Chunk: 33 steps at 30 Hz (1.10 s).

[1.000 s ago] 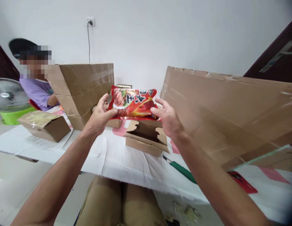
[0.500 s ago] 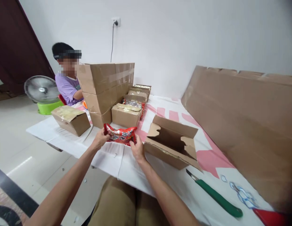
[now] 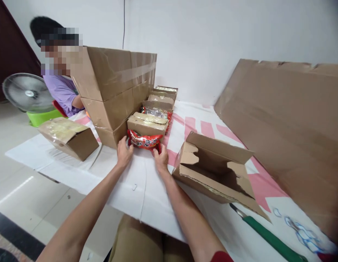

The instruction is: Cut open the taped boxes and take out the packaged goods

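Note:
A shiny red food packet (image 3: 145, 142) with printed characters rests against the front of a small cardboard box (image 3: 147, 125). My left hand (image 3: 125, 152) is at the packet's left end, thumb and fingers apart, perhaps just touching it. At the other end, my right hand (image 3: 161, 157) pinches the packet's corner between thumb and fingers. To the right of my hands stands an open cardboard box (image 3: 207, 185), its flaps raised and its inside in shadow.
Taped cartons (image 3: 111, 76) form a tall stack on the left, and a single carton (image 3: 69, 136) sits near the edge. A green-handled knife (image 3: 272, 236) lies front right. Large cardboard (image 3: 283, 120) leans at right. A person in a purple shirt (image 3: 58, 91) sits behind the stack.
Both hands have moved the packet forward, up against the small box. My left hand's grip has loosened. The view has come closer to the table.

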Each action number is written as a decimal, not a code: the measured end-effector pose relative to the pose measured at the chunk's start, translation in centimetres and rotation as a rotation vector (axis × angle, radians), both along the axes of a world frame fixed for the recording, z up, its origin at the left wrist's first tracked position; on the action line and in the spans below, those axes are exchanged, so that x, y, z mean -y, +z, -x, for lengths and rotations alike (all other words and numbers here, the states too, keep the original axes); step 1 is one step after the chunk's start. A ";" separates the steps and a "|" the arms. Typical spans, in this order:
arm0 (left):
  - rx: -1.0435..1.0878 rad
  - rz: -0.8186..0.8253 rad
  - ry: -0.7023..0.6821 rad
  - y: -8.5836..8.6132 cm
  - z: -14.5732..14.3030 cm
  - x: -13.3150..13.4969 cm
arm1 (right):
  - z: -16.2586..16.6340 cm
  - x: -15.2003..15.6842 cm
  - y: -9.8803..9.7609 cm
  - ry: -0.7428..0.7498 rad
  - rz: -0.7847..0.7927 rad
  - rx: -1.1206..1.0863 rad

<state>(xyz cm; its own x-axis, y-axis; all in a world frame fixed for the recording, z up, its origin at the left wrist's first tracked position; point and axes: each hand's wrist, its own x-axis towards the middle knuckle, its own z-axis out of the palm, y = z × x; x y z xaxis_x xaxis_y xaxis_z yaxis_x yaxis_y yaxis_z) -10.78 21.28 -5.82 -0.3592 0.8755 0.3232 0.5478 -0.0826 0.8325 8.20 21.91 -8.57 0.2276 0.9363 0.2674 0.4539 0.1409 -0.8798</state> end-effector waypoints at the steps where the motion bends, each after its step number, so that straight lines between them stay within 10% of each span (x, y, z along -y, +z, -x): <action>1: -0.041 -0.021 -0.004 -0.4 -0.3 0.8 | 0.0 0.1 -0.1 0.005 0.013 0.020; 12: -0.280 -0.081 -0.136 -0.2 -3.6 4.9 | 0.2 3.1 2.4 0.044 0.085 0.217; 20: -0.234 -0.203 -0.464 0.5 -8.3 11.5 | -6.4 20.7 5.9 0.483 -0.230 0.424; 24: -0.209 -0.222 -0.682 2.5 -11.3 12.6 | -15.2 27.5 10.8 0.333 -0.602 0.514; 28: -0.084 -0.220 -0.769 4.8 -14.7 11.5 | -24.2 26.7 12.4 -0.120 -0.521 0.571; 33: 0.119 -0.131 -0.624 7.0 -17.0 11.1 | -27.5 22.7 10.2 -0.011 -0.145 0.230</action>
